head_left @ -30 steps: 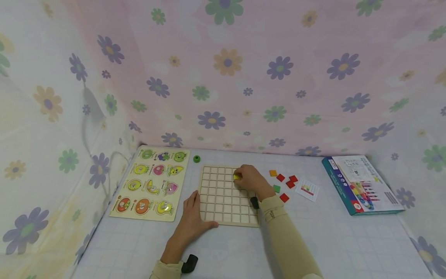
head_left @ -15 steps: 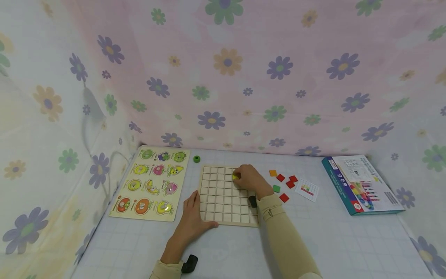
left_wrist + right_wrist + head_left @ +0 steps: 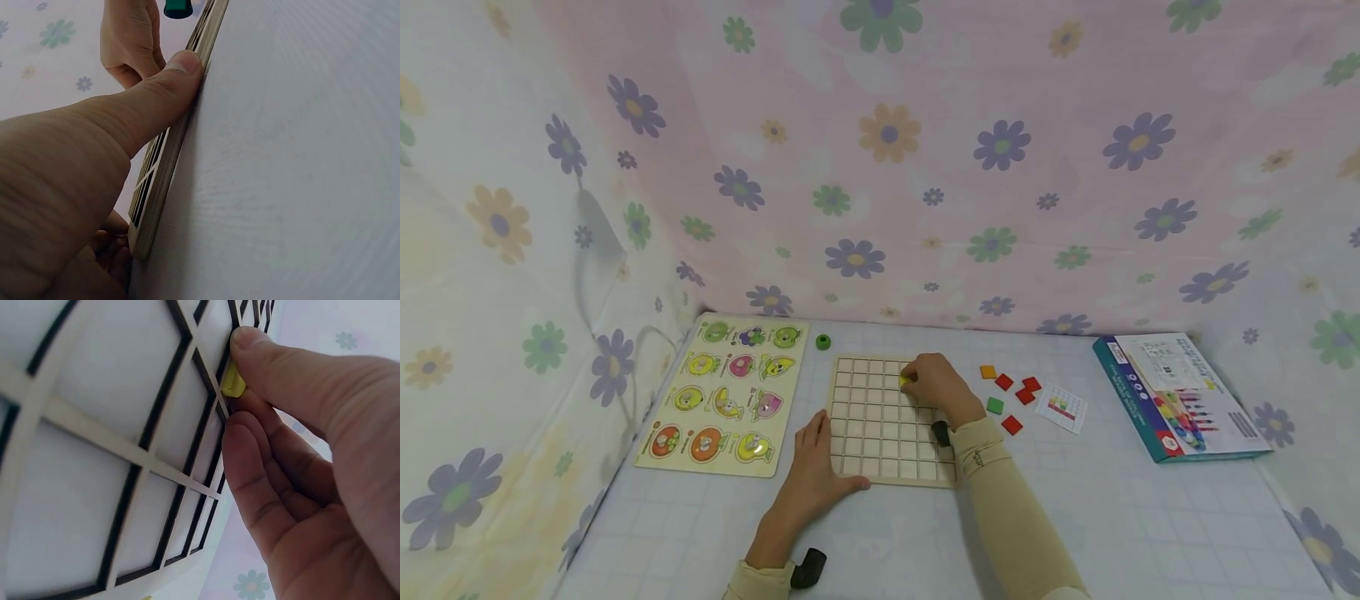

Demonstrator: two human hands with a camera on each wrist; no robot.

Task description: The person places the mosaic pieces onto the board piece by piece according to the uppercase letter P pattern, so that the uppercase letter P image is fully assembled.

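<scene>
Pinched between thumb and fingertips, a yellow piece [image 3: 233,381] is held by the right hand [image 3: 942,387] at the far part of the gridded wooden board [image 3: 868,429], right of centre; whether it is seated in a cell cannot be told. Left hand [image 3: 814,467]: thumb and fingers spread apart, thumb on the near edge, fingers at the left edge. Surface: white table [image 3: 902,542]. Right of the board lie red tiles [image 3: 1012,425], a green tile [image 3: 995,406], an orange tile [image 3: 988,372] and a printed card [image 3: 1062,407]; farther right, a box [image 3: 1187,400]. Left, a fruit puzzle [image 3: 722,382]. Flowered cloth [image 3: 940,100] lines the surrounding walls.
</scene>
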